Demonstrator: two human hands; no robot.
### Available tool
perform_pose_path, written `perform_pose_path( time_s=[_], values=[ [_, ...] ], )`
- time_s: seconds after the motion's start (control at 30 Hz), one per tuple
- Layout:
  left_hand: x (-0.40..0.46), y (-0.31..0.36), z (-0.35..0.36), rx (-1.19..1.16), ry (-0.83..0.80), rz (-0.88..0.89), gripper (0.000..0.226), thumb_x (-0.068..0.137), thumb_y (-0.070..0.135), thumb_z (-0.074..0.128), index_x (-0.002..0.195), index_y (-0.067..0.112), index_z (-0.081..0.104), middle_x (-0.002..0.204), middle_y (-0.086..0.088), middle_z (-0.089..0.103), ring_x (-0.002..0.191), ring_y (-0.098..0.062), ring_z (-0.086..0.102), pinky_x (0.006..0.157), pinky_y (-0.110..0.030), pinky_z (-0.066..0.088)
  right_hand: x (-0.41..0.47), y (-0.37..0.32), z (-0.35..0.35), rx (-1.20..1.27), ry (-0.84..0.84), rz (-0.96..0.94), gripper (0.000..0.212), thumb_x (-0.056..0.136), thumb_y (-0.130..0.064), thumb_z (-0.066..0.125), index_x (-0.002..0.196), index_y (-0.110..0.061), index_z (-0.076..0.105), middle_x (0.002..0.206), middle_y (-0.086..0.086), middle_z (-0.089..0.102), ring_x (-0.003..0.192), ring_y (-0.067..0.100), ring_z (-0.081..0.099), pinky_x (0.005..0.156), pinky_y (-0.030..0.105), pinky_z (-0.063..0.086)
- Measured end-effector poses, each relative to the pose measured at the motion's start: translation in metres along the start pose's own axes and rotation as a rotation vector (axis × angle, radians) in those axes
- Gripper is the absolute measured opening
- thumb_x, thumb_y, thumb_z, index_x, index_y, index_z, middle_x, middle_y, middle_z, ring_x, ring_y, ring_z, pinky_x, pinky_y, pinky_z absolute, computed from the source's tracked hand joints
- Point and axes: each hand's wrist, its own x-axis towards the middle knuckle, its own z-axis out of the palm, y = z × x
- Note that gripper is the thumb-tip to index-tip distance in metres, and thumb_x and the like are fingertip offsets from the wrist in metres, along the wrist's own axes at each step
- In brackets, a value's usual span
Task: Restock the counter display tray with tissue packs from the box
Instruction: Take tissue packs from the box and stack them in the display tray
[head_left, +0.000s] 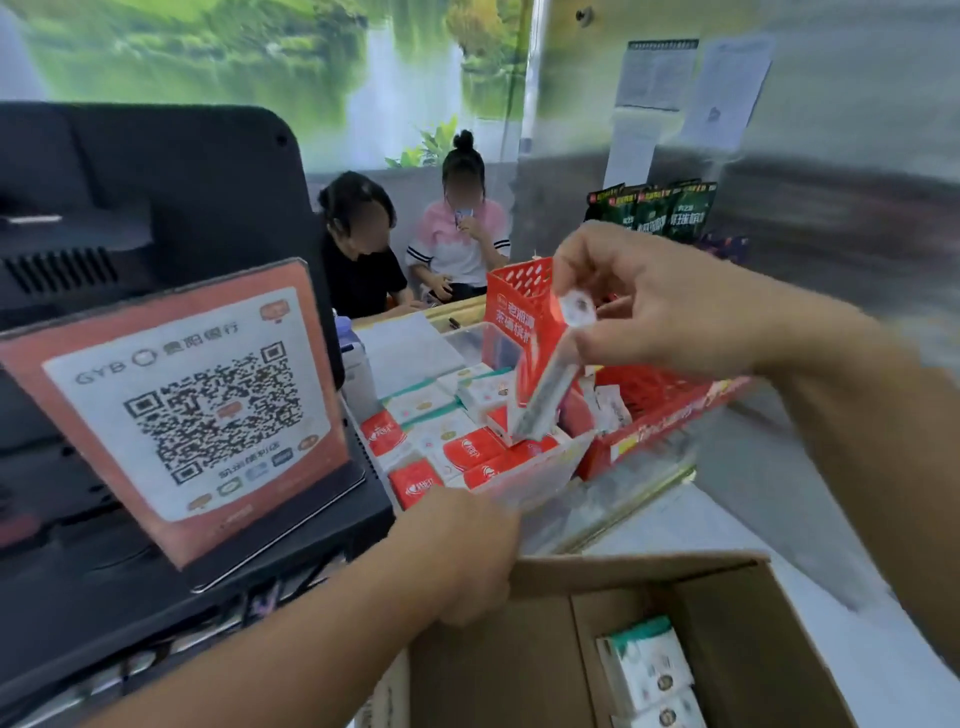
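The right hand (670, 306) hangs above the clear plastic display tray (540, 480), its fingers (582, 265) and thumb pinching the top end of a tissue pack (550, 387). The pack is held edge-on to the camera, its long axis steeply tilted: the upper end sits toward 1 o'clock in the grip, and the lower end points down toward 7 o'clock, just over the packs already in the tray. Motion blur hides its print.

The tray holds red tissue packs (470, 449) along its near side and white patterned packs (421, 402) behind them, lying mostly flat and crowded together.

The left hand (467, 551) is at 6 o'clock from the tray, at the tray's near edge, above the rim of the cardboard box (727, 608). Its fingers curl downward, seen from the back, and I cannot tell whether they hold anything. Inside the box, at 5 o'clock of the view, white tissue packs with green trim (647, 670) stand on edge.

A red mesh basket (660, 395) stands just beside the tray at 3 o'clock, on the same surface. At 9 o'clock a QR payment sign (192, 400) leans against a black monitor (156, 208). Two seated people (410, 244) are at 12 o'clock, behind the surface.
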Motion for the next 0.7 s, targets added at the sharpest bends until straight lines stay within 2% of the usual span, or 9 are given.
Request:
perform_pose_path(
  time_s=[0.07, 0.13, 0.23, 0.3, 0.37, 0.43, 0.47, 0.57, 0.7],
  values=[
    [0.001, -0.003, 0.005, -0.011, -0.041, -0.042, 0.018, 0.090, 0.031, 0.052, 0.085, 0.016, 0.060, 0.082, -0.008, 0.060, 0.068, -0.027, 0.054, 0.063, -0.038, 0.048, 0.045, 0.020, 0.025, -0.014, -0.008, -0.023, 0.031, 0.080, -0.026, 0.075, 0.102, -0.032, 0.054, 0.099, -0.001, 0.061, 0.069, 0.016, 0.060, 0.064, 0.035, 0.055],
    [0.000, -0.005, 0.009, -0.015, -0.048, -0.085, 0.019, 0.090, 0.030, 0.053, 0.086, 0.014, 0.063, 0.082, -0.006, 0.062, 0.066, -0.025, 0.050, 0.060, -0.035, 0.044, 0.082, 0.045, 0.057, -0.153, -0.140, 0.001, 0.032, 0.083, -0.019, 0.075, 0.105, -0.028, 0.053, 0.107, -0.003, 0.052, 0.065, 0.008, 0.057, 0.051, 0.023, 0.047],
    [-0.003, -0.010, 0.013, -0.015, -0.065, -0.144, 0.017, 0.090, 0.028, 0.053, 0.090, 0.016, 0.065, 0.088, -0.007, 0.066, 0.068, -0.026, 0.054, 0.060, -0.033, 0.042, 0.116, 0.091, 0.096, -0.479, -0.407, 0.014, 0.034, 0.080, -0.024, 0.077, 0.104, -0.030, 0.053, 0.115, -0.004, 0.045, 0.092, 0.020, 0.056, 0.073, 0.035, 0.052],
    [-0.004, -0.013, 0.016, -0.026, -0.076, -0.188, 0.016, 0.090, 0.029, 0.054, 0.093, 0.017, 0.065, 0.087, -0.007, 0.065, 0.069, -0.025, 0.055, 0.061, -0.033, 0.043, 0.124, 0.114, 0.110, -0.609, -0.561, 0.058, 0.032, 0.079, -0.020, 0.073, 0.104, -0.030, 0.056, 0.118, -0.003, 0.048, 0.097, 0.024, 0.058, 0.082, 0.043, 0.055],
    [-0.005, -0.015, 0.020, -0.051, -0.083, -0.231, 0.014, 0.089, 0.028, 0.055, 0.091, 0.017, 0.063, 0.086, -0.006, 0.063, 0.070, -0.025, 0.057, 0.062, -0.033, 0.045, 0.125, 0.121, 0.117, -0.701, -0.681, 0.109, 0.030, 0.083, -0.013, 0.066, 0.110, -0.027, 0.061, 0.124, 0.000, 0.053, 0.090, 0.020, 0.059, 0.074, 0.036, 0.057],
    [-0.005, -0.016, 0.022, -0.083, -0.085, -0.264, 0.011, 0.090, 0.029, 0.055, 0.092, 0.019, 0.059, 0.088, -0.006, 0.063, 0.070, -0.024, 0.054, 0.065, -0.034, 0.046, 0.125, 0.127, 0.120, -0.775, -0.781, 0.125, 0.031, 0.091, -0.013, 0.060, 0.121, -0.022, 0.064, 0.127, 0.002, 0.057, 0.081, 0.014, 0.055, 0.064, 0.024, 0.050],
    [-0.004, -0.016, 0.023, -0.100, -0.082, -0.276, 0.011, 0.090, 0.029, 0.055, 0.094, 0.020, 0.058, 0.090, -0.005, 0.063, 0.071, -0.024, 0.054, 0.066, -0.034, 0.046, 0.125, 0.129, 0.121, -0.792, -0.812, 0.127, 0.031, 0.094, -0.016, 0.058, 0.124, -0.020, 0.065, 0.127, 0.003, 0.059, 0.080, 0.014, 0.055, 0.067, 0.024, 0.048],
    [-0.001, -0.013, 0.022, -0.110, -0.082, -0.284, 0.013, 0.091, 0.030, 0.054, 0.095, 0.019, 0.059, 0.088, -0.004, 0.060, 0.072, -0.022, 0.054, 0.066, -0.033, 0.047, 0.128, 0.136, 0.123, -0.756, -0.757, 0.129, 0.027, 0.093, -0.025, 0.058, 0.118, -0.021, 0.069, 0.119, 0.002, 0.064, 0.090, 0.020, 0.056, 0.080, 0.034, 0.047],
    [0.006, -0.010, 0.019, -0.090, -0.087, -0.263, 0.018, 0.090, 0.031, 0.054, 0.095, 0.017, 0.065, 0.082, -0.003, 0.060, 0.072, -0.023, 0.058, 0.067, -0.034, 0.052, 0.124, 0.126, 0.119, -0.792, -0.558, 0.027, 0.027, 0.096, -0.035, 0.051, 0.098, -0.016, 0.070, 0.098, 0.002, 0.065, 0.081, 0.021, 0.059, 0.070, 0.034, 0.048]
  ],
)
